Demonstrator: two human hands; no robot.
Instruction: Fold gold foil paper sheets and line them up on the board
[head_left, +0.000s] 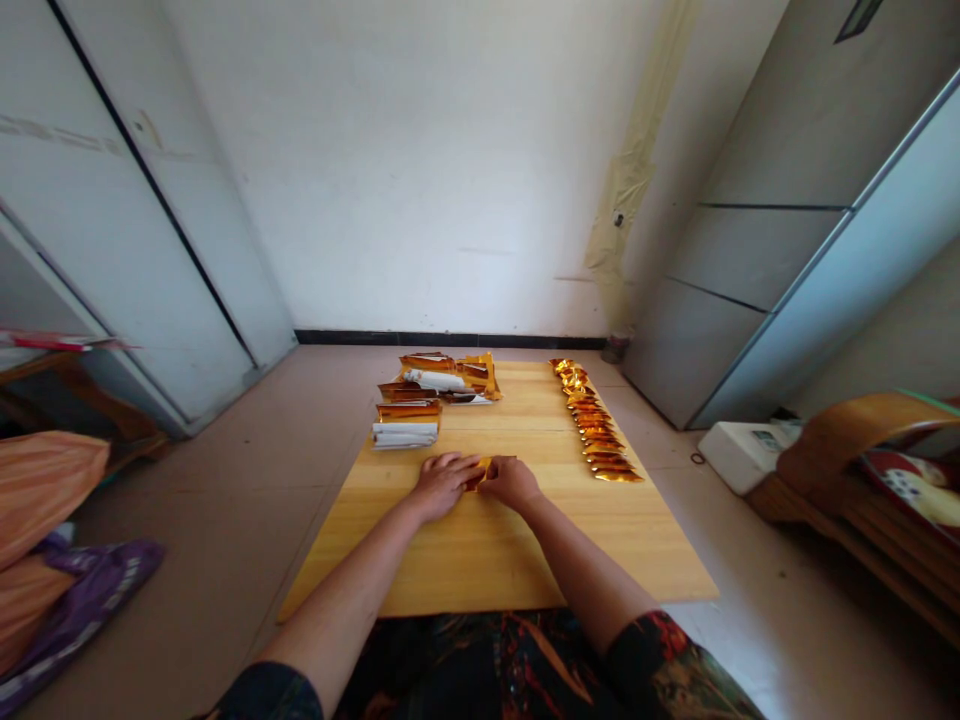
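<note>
A small piece of gold foil wrapper (pixel 474 484) lies on the wooden table, partly covered by both hands. My left hand (pixel 442 486) rests on its left side with the fingers stretched out flat. At the wrapper's right edge, my right hand (pixel 513 484) is closed, its curled fingers gripping the foil. Beyond my left hand sits a stack of folded white and gold wrappers (pixel 406 434). Farther back is a looser heap of gold foil wrappers (pixel 480 372) with a white roll-shaped piece (pixel 433 380) among them. What lies under my fingers is hidden.
A row of shiny gold foil packets (pixel 598 430) runs along the right side of the wooden table (pixel 465 570). A wall stands behind the table. To the right are a grey fridge-like cabinet (pixel 720 260), a white box (pixel 739 455) and a wooden armrest (pixel 847 440). A purple bag (pixel 97 590) lies left.
</note>
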